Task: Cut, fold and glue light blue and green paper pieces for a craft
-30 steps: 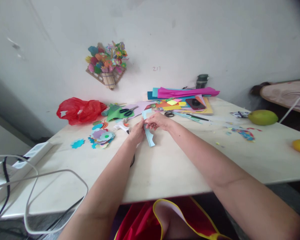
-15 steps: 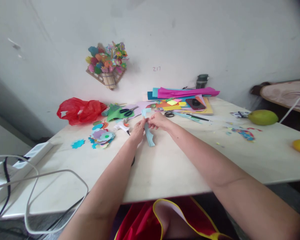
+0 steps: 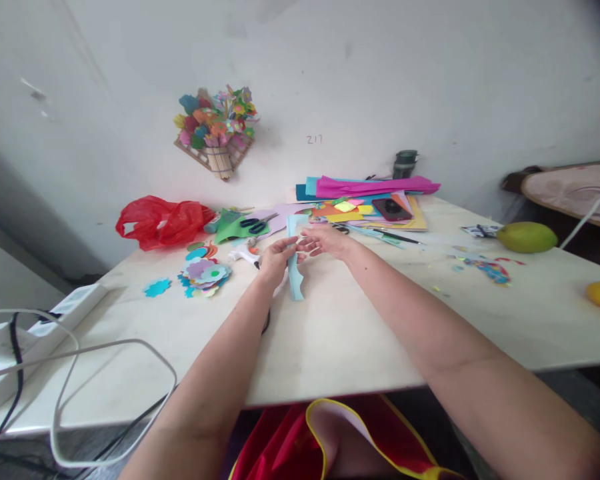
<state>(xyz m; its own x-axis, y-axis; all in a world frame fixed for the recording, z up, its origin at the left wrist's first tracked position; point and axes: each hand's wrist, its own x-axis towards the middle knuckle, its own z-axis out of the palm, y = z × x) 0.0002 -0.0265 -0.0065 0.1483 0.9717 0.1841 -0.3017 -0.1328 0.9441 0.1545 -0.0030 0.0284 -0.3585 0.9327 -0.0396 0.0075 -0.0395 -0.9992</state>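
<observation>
My left hand (image 3: pixel 276 259) pinches a light blue paper strip (image 3: pixel 295 283) between thumb and fingers. The strip has a wavy cut right edge at its lower end and stands roughly lengthwise away from me. On the strip's right side, my right hand (image 3: pixel 326 241) has its fingers apart, the tips close to the paper; whether they touch it I cannot tell. A white glue gun (image 3: pixel 244 254) lies left of my left hand. Beneath my left forearm a black loop (image 3: pixel 267 323) shows, mostly hidden.
Paper flower cut-outs (image 3: pixel 205 273), dark-handled scissors (image 3: pixel 254 225) and a red plastic bag (image 3: pixel 163 223) lie at left. Coloured sheets (image 3: pixel 375 187) and a phone (image 3: pixel 393 209) are at the back. A green-yellow fruit (image 3: pixel 527 237) sits right; a power strip (image 3: pixel 75 303) with cables lies front left.
My right hand has loosened its closed fingers and spread them, moving slightly right. The blue strip has turned more upright, its lower end shifting left, still in my left hand.
</observation>
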